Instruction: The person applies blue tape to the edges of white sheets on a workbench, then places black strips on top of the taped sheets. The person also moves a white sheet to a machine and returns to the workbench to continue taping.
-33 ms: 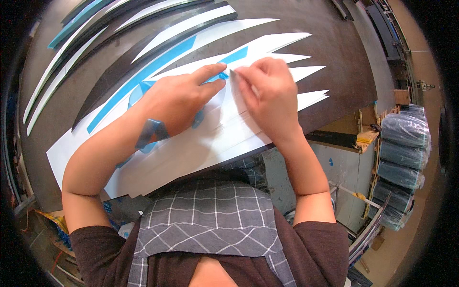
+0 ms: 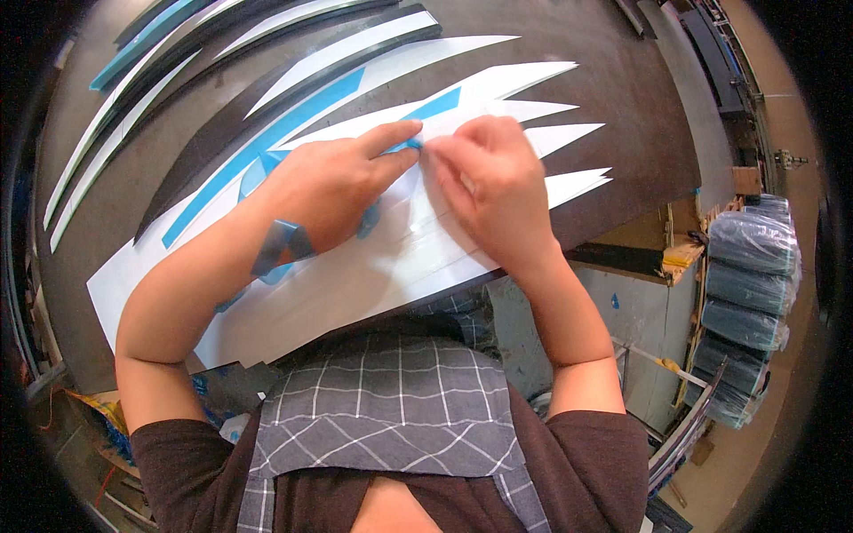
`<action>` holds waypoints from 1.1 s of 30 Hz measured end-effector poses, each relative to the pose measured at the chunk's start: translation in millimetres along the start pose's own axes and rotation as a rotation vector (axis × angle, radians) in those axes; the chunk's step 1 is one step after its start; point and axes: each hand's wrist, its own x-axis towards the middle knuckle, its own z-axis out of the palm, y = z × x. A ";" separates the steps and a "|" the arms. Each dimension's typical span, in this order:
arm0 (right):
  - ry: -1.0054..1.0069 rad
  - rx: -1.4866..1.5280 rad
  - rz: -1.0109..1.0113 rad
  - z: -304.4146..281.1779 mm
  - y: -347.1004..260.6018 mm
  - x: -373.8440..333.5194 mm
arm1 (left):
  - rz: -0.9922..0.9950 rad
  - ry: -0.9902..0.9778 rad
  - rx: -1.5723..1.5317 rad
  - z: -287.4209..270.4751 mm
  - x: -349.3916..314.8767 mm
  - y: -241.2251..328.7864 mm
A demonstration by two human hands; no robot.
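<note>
My left hand (image 2: 324, 186) lies over a stack of white curved pieces (image 2: 524, 80), its index and middle fingers stretched out and slightly apart. A small raised bit of blue film (image 2: 411, 143) shows between those two fingertips. Right beside it, the thumb and index finger of my right hand (image 2: 498, 182) are pinched together; what they grip is hidden. Blue strips (image 2: 435, 104) run along the white pieces. More blue film (image 2: 283, 249) clings in a loop around my left wrist.
Further white and dark curved strips (image 2: 342, 40) lie across the far left of the dark table (image 2: 622, 115). Plastic-wrapped dark bundles (image 2: 751, 244) are stacked at the right, past the table's edge. A grey cabinet (image 2: 635, 329) stands below that edge.
My right hand has moved slightly left and down, bringing its pinched fingertips against the bit of blue film. The pale tip between them no longer shows. My left hand stays in place.
</note>
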 end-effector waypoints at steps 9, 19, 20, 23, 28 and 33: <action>-0.077 0.079 0.229 -32.3 34.8 -24.9 | 0.238 0.266 -0.362 -62.3 -41.0 21.5; -0.060 0.027 0.115 -40.5 35.5 -20.3 | 0.037 0.368 -0.052 -121.3 -76.0 -12.9; -0.042 0.061 0.163 -39.6 35.0 -19.1 | 0.085 0.349 -0.073 -108.2 -54.1 -12.4; 0.055 0.095 0.201 -35.7 42.2 -3.6 | 0.172 0.269 -0.110 -59.5 15.2 -8.9; 0.025 0.000 0.136 -17.2 57.5 29.3 | -0.021 0.131 0.073 10.8 47.1 -8.3; -0.029 -0.039 0.034 -10.3 54.0 28.0 | -0.079 0.039 0.066 6.0 44.4 1.8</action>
